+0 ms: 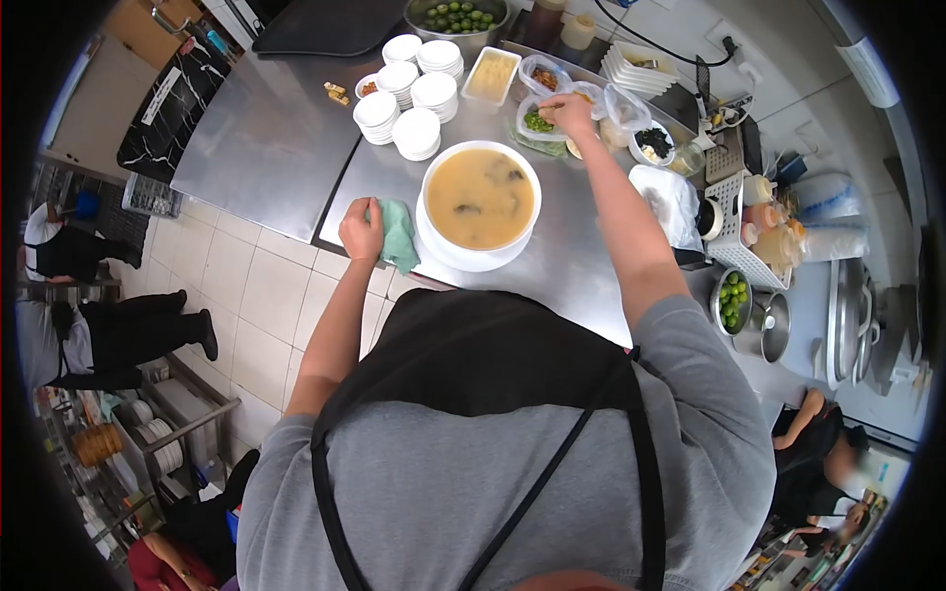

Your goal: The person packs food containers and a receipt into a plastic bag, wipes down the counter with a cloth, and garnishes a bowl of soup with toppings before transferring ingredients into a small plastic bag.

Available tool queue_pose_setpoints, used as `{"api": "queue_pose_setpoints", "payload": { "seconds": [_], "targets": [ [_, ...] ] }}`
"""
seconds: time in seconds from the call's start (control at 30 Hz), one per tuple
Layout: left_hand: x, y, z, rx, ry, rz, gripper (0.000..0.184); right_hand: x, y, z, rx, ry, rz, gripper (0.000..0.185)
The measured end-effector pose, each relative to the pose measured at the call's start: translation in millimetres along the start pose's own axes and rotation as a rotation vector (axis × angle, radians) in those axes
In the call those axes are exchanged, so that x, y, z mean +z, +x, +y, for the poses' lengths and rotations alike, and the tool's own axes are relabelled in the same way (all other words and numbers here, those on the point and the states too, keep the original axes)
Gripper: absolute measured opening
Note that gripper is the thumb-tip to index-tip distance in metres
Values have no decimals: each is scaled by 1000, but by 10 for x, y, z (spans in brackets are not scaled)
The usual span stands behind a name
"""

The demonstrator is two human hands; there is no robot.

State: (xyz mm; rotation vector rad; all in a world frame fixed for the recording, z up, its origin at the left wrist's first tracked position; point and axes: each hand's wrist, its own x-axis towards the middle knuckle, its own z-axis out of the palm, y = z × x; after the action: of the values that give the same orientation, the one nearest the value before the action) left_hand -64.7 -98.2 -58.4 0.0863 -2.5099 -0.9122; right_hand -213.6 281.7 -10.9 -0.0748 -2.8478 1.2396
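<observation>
The head view showed a big white bowl of yellow-brown soup just above the middle of the frame. It sat on a white plate on the shiny metal table. Left of the bowl, the left hand had its fingers curled in and had hold of a green cloth, just beside the plate. Near the top, right of the middle, the right hand reached to a clear tub of chopped greens. Its fingers were bent and close together, but I could not tell if they pinched anything. Small white dishes stood in stacks above the bowl, to the left.
</observation>
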Motion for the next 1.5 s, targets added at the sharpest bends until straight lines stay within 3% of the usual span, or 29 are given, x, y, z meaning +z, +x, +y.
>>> {"api": "queue_pose_setpoints", "payload": {
  "seconds": [0.03,0.07,0.13,0.17,0.23,0.27,0.37,0.5,0.6,0.67,0.7,0.8,0.87,0.9,1.03,1.2,1.23,1.4,1.5],
  "targets": [
    [-3,-2,5,-7,-4,-3,23,-24,-7,10,104,285,-57,23],
    [-5,-1,7,-6,-4,-6,23,-27,-39,27,106,286,-56,23],
    [0,3,-12,18,0,-10,23,-80,-254,-188,61,692,-108,19],
    [1,4,-15,15,2,-14,23,-90,-368,-319,66,693,-110,19],
    [8,2,-22,7,17,-18,24,-88,-627,-591,-28,394,-216,15],
    [9,-5,-30,8,20,-27,24,-76,-752,-712,-20,398,-216,15],
    [24,0,-46,43,25,-4,21,-88,-1079,-1114,-177,-88,-446,19],
    [16,-1,-28,24,30,-20,21,39,-1139,-1144,-243,-187,-472,17],
    [22,-5,-22,10,15,-5,21,19,-1243,-1258,-320,-127,-313,17],
    [8,-5,-13,28,2,8,20,-45,-1315,-1442,-269,-428,-328,17],
    [10,1,-20,29,-2,13,20,-14,-1316,-1389,-272,-433,-325,17],
    [13,2,-23,11,-1,-6,19,139,-1222,-1128,-468,-389,-501,18],
    [0,5,6,-16,8,-19,19,114,-995,-1029,-763,-119,-514,18],
    [1,8,9,-19,7,-15,19,-38,-861,-1169,-494,-139,-504,18],
    [0,15,2,-23,-12,-18,18,-340,225,-901,-166,-459,-2,19],
    [-8,21,26,-39,-11,-27,18,-48,970,-77,-70,-577,180,16],
    [-23,28,50,-37,-12,-33,17,-32,963,-35,-181,-635,6,16],
    [-4,33,26,-41,-14,-23,17,-56,918,-177,-190,-681,-37,18],
    [-3,39,20,-35,-18,-30,17,-131,845,-217,-151,-670,-194,18]
  ]
}}
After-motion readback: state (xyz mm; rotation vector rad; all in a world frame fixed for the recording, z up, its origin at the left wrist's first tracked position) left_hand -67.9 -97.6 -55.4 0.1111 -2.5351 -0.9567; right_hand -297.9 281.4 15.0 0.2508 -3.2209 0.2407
